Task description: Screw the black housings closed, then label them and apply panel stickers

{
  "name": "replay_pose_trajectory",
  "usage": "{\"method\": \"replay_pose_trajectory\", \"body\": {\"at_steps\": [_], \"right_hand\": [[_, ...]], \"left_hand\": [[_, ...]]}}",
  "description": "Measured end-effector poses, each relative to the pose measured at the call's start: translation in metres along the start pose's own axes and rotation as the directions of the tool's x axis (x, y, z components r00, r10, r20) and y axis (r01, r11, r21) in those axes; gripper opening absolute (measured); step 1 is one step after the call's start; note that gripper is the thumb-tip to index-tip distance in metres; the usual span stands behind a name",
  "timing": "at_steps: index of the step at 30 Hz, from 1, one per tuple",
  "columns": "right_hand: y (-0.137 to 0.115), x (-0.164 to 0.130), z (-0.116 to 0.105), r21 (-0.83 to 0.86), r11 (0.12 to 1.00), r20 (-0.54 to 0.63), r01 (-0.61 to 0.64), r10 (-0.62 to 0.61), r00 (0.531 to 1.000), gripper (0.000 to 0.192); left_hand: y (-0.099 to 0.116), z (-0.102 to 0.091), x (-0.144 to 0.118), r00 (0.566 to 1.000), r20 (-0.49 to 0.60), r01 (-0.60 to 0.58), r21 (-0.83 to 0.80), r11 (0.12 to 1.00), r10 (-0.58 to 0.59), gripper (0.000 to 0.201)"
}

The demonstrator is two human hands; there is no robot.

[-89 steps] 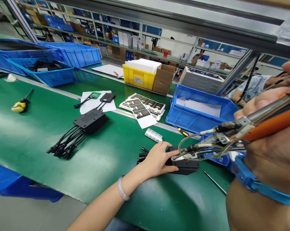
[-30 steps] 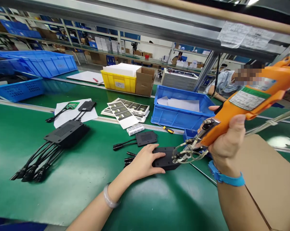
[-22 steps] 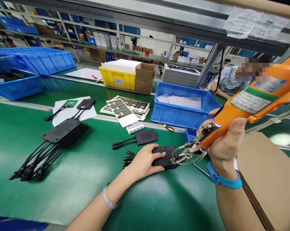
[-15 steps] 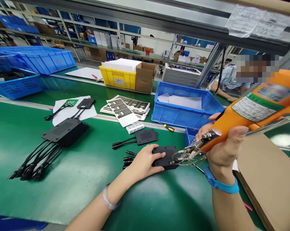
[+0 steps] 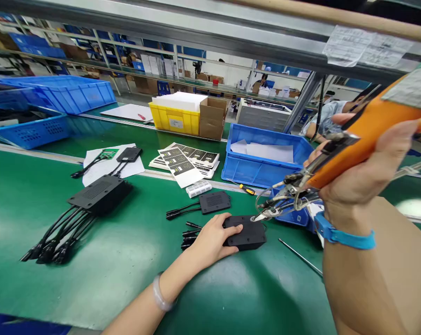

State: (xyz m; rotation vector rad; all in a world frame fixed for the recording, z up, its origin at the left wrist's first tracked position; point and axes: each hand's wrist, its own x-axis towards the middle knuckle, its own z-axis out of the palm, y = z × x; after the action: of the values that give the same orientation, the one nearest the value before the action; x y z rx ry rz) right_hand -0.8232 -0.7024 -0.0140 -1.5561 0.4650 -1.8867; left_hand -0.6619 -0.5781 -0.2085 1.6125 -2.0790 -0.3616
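Observation:
My left hand (image 5: 215,238) rests over the left end of a black plastic box (image 5: 250,235), thumb and fingers gripping it against the green bench. Short black cables (image 5: 188,236) stick out of the box's left side, partly behind my hand. In my right hand (image 5: 360,174) is an orange electric screwdriver (image 5: 374,125), held tilted with its tip down at the box's far edge. Thin clear tubing and metal parts surround that tip, so the exact contact point is hard to see. A smaller black box (image 5: 215,202) with two cables lies just behind.
A larger black box (image 5: 100,193) with several cables lies left. Behind are printed sheets (image 5: 182,163), a white terminal strip (image 5: 198,188), a small screwdriver (image 5: 247,189), a blue bin (image 5: 266,167) and a yellow bin (image 5: 175,122). A metal rod (image 5: 300,257) and cardboard (image 5: 399,260) lie right.
The electric screwdriver's tip has moved from the near side of the box to its far edge, with my right hand shifting right and up. My left hand stays on the box.

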Motion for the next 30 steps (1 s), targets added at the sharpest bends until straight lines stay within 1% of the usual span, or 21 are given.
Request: {"method": "replay_pose_trajectory", "body": {"at_steps": [2, 4, 8, 14, 20, 23, 26, 27, 30], "right_hand": [[0.014, -0.005, 0.000, 0.027, 0.999, 0.014, -0.019, 0.019, 1.000, 0.055], [0.027, -0.012, -0.001, 0.025, 0.996, 0.044, -0.081, 0.079, 0.996, 0.056], [0.046, -0.023, -0.005, 0.005, 0.992, 0.031, -0.127, 0.127, 0.991, 0.060], [0.053, -0.031, -0.005, -0.029, 0.992, 0.016, -0.121, 0.122, 0.992, 0.055], [0.056, -0.039, -0.008, -0.009, 0.984, 0.062, -0.177, 0.177, 0.982, 0.055], [0.054, -0.044, -0.011, 0.011, 0.982, 0.079, -0.187, 0.186, 0.979, 0.056], [0.042, -0.043, -0.010, -0.017, 0.988, 0.084, -0.156, 0.157, 0.984, 0.053], [0.035, -0.040, -0.007, -0.036, 0.992, 0.071, -0.123, 0.125, 0.990, 0.052], [0.011, -0.026, 0.005, -0.051, 0.997, -0.017, 0.051, -0.052, 0.999, 0.047]], "left_hand": [[-0.001, 0.001, 0.000, 1.000, -0.008, -0.008, -0.007, 1.000, 0.008, 0.061], [-0.001, 0.001, 0.000, 1.000, -0.013, -0.012, -0.020, 1.000, 0.012, 0.061], [-0.001, 0.001, -0.001, 1.000, -0.016, -0.006, -0.044, 0.999, 0.005, 0.062], [-0.002, 0.001, -0.001, 1.000, -0.011, -0.005, -0.054, 0.999, 0.005, 0.062], [-0.001, 0.001, 0.000, 1.000, -0.010, -0.010, -0.048, 0.999, 0.010, 0.062], [-0.002, 0.002, 0.000, 1.000, -0.006, -0.005, -0.041, 0.999, 0.004, 0.062], [-0.003, 0.002, -0.001, 1.000, -0.010, -0.014, -0.025, 1.000, 0.013, 0.063], [-0.003, 0.001, -0.001, 1.000, -0.012, -0.021, -0.017, 1.000, 0.020, 0.064], [-0.004, -0.001, -0.002, 0.999, -0.020, -0.043, 0.008, 0.999, 0.044, 0.066]]}}
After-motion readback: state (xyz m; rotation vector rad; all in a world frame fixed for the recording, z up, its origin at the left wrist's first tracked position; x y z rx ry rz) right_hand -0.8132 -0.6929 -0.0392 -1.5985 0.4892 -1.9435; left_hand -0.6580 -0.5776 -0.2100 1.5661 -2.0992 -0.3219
